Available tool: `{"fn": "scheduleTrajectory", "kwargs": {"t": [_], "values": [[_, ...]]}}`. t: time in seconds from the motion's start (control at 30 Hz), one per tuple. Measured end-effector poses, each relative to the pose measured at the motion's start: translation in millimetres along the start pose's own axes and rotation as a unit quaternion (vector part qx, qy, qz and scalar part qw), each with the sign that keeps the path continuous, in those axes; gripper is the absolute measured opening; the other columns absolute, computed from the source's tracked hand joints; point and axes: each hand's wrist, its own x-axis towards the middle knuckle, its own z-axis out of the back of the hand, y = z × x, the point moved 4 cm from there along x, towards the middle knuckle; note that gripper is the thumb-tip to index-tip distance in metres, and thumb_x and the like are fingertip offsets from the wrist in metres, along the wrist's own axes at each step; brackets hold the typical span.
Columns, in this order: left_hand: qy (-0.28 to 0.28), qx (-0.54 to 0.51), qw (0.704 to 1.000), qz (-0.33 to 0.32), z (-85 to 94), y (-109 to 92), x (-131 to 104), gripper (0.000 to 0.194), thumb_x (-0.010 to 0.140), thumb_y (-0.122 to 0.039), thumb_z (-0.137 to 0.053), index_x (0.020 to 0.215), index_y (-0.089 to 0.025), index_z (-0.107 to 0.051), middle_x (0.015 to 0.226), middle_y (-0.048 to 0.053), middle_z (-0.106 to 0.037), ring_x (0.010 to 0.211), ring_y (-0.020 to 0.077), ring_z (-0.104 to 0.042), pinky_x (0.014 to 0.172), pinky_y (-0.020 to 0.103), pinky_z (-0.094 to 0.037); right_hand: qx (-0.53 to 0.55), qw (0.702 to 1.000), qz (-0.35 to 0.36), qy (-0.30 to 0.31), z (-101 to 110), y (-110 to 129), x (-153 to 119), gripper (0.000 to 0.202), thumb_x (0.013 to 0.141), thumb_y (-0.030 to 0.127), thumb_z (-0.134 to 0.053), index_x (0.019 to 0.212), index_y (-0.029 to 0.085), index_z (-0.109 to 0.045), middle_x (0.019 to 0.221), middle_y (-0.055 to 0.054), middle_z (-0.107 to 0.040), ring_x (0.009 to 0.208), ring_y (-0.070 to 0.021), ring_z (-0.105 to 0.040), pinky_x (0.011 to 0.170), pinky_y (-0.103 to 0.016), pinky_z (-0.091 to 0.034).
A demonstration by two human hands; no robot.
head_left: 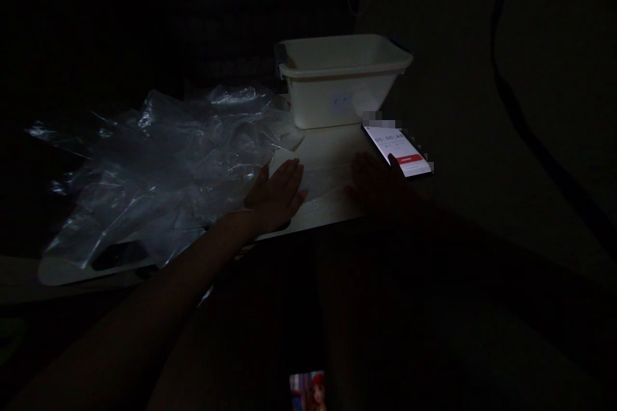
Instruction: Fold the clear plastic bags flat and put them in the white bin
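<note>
My left hand (277, 196) lies flat, palm down, at the front of a small white table (332, 148), its fingers stretched out. A loose heap of clear plastic bags (159, 154) spreads just left of it. Opposite, my right hand (378, 186) also rests flat on the tabletop with its fingers out, dim in the shadow. Between the two hands a thin clear plastic sheet (328, 183) seems to lie on the surface; its outline is hard to make out. Close against my right hand is a phone (402, 151) with a lit timer screen and a red button.
A white plastic tub (337, 99) with dark handles stands at the back of the table. A dark cable or strap (511, 96) runs down the right side. Below, a small bright picture (307, 390) glows near my legs. The room is very dark.
</note>
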Motion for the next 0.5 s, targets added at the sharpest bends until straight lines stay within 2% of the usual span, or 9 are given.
{"fn": "scheduleTrajectory", "kwargs": {"t": [0.17,0.37,0.5], "values": [[-0.001,-0.003,1.000,-0.003,-1.4,1,0,0.049,0.086,-0.030,-0.016,0.130,-0.009,-0.018,0.138,0.012,-0.018,0.126,0.0202,-0.012,0.100,0.044,-0.010,-0.016,1.000,0.007,0.001,1,-4,-2,0.058,0.085,0.043,-0.010,0.124,0.008,-0.035,0.132,-0.016,-0.032,0.124,-0.0253,-0.021,0.097,-0.054,-0.013],[-0.003,0.002,1.000,-0.001,-2.4,1,1,0.049,0.085,-0.030,-0.016,0.129,-0.007,-0.020,0.138,0.013,-0.017,0.126,0.0201,-0.013,0.100,0.044,-0.011,-0.048,0.999,0.003,0.004,6,-6,-6,0.059,0.085,0.042,-0.009,0.120,0.005,-0.039,0.129,-0.019,-0.035,0.121,-0.0263,-0.027,0.096,-0.054,-0.014],[-0.009,0.005,1.000,0.003,-0.9,1,0,0.049,0.085,-0.030,-0.018,0.128,-0.007,-0.023,0.137,0.013,-0.020,0.126,0.0195,-0.014,0.100,0.043,-0.012,-0.037,0.998,0.016,-0.039,16,-14,-1,0.046,0.086,0.033,-0.019,0.116,0.009,-0.044,0.122,-0.016,-0.045,0.118,-0.0257,-0.032,0.094,-0.052,-0.018]]}}
